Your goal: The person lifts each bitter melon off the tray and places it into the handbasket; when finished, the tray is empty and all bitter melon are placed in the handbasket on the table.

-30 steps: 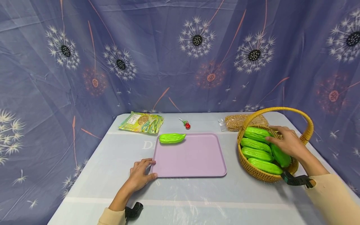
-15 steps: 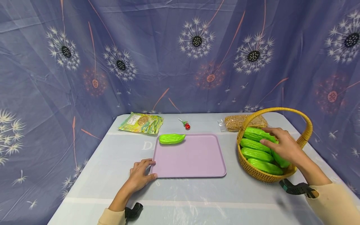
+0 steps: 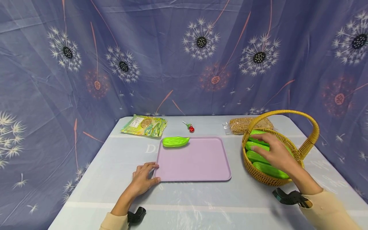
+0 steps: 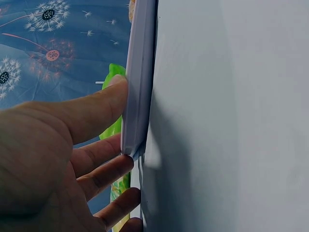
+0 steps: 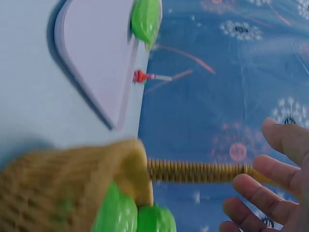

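My left hand [image 3: 144,179] rests at the near left corner of a flat lilac tray [image 3: 196,161]. In the left wrist view its thumb [image 4: 104,104] lies against the tray's rim, with the fingers loosely extended at the corner. One bright green, bumpy bitter melon [image 3: 175,142] lies at the tray's far left. My right hand [image 3: 274,152] hovers over a wicker basket [image 3: 258,175] on the right, fingers spread, holding nothing. Several more bitter melons [image 3: 270,170] fill the basket; the hand hides part of them in the head view.
The basket's tall arched handle [image 3: 287,111] stands over its opening. Behind the tray lie a green-yellow packet [image 3: 145,125], a small red-and-green lollipop-like item [image 3: 189,127] and a clear bag of grains [image 3: 244,125]. A blue dandelion-print curtain [image 3: 172,57] hangs behind the table.
My right hand has withdrawn from the melons at the basket's right side and moved left over the others, carrying nothing. My left hand and the tray stay in place.
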Demonstrator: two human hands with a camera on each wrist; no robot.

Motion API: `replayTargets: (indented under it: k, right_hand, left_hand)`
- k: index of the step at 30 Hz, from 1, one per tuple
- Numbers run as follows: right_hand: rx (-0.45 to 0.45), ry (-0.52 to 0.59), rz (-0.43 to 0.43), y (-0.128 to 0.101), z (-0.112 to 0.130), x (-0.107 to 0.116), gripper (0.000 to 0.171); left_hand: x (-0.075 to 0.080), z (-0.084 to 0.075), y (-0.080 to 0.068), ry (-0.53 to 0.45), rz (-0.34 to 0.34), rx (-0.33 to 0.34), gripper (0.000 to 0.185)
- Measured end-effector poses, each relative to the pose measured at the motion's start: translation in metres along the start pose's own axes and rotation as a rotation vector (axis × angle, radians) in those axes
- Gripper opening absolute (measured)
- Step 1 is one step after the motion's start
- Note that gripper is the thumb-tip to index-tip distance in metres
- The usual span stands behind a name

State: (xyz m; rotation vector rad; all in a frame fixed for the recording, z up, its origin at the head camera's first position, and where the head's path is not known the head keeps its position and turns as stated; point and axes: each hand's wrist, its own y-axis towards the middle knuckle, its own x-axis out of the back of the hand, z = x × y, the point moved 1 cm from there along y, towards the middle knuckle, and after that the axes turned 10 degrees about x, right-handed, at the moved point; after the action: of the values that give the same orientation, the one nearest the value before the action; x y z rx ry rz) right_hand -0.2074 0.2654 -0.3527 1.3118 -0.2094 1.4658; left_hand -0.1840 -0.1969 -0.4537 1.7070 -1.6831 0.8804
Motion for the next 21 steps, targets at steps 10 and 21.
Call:
replayTargets:
  k: [10,21]
  right_hand:
    - [0.015,0.082,0.05,0.021,0.025,-0.03,0.043]
    - [0.066,0.13,0.076,0.043,0.049,-0.069,0.045]
  left_hand:
    - [-0.001,0.002,0.001,-0.005,0.0,-0.005,0.048]
    - [-0.001,0.002,0.001,-0.006,-0.003,-0.006,0.047]
